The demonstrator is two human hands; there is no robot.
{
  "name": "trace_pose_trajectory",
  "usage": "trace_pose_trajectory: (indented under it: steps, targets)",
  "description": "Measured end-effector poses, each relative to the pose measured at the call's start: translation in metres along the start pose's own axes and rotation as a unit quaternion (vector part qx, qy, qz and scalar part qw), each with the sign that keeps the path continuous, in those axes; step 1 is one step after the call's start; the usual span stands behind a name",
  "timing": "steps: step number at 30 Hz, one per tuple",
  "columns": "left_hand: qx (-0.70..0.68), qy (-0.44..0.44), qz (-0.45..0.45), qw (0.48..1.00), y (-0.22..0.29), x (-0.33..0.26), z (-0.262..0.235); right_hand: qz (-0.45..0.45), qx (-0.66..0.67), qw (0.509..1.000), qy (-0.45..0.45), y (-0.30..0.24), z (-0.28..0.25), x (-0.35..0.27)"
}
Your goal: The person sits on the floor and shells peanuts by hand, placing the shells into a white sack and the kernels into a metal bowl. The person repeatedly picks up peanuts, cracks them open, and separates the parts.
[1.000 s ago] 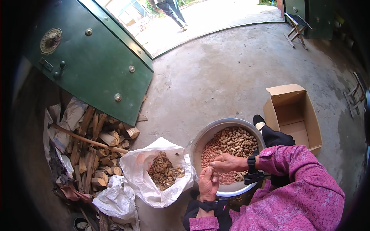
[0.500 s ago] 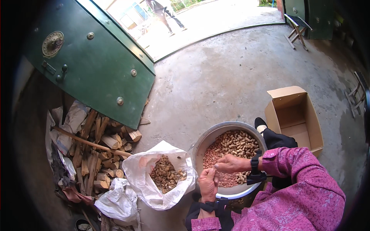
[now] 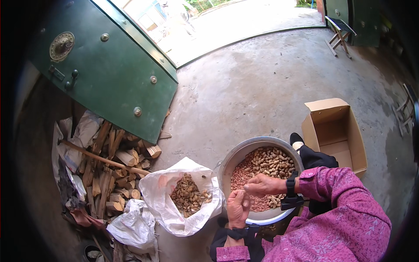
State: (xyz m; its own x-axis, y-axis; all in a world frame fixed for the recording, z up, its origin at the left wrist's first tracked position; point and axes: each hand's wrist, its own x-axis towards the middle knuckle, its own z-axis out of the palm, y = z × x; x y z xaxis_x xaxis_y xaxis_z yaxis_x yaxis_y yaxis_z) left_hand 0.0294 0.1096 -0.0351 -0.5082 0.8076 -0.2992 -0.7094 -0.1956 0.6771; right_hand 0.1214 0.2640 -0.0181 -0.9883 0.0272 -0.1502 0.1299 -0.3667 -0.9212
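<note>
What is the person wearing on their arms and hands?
Both hands are bare, no gloves. The right arm wears a long pink-purple sleeve with a small speckled pattern and a buttoned cuff. A black watch sits on the right wrist. The left wrist has a black band, with a bit of the same pink sleeve below it.

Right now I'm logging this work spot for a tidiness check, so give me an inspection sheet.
Surface: bare concrete floor.
Job's things: metal basin of peanuts; white bag of empty shells.
Clutter: firewood pile, crumpled bags, open cardboard box.
Hands: left hand and right hand meet over the basin; whether they grip anything cannot be told.
Cables: nothing seen.
Surroundings: green door, folding stool.
</note>
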Motion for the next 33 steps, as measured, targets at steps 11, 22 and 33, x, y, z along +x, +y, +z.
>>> trace_pose_trajectory:
  steps: [11, 22, 33]
  targets:
    - [0.03, -0.011, 0.012, 0.999, 0.006, 0.0, 0.002, 0.041, 0.056, 0.994, -0.08, 0.006, -0.013, 0.0]
    - [0.038, 0.061, 0.012, 0.997, 0.0, -0.001, -0.012, -0.092, -0.3, 0.949, 0.033, 0.007, -0.011, 0.001]
    - [0.054, 0.049, -0.024, 0.997, -0.006, -0.004, -0.015, -0.142, -0.294, 0.945, 0.017, 0.013, -0.007, 0.003]
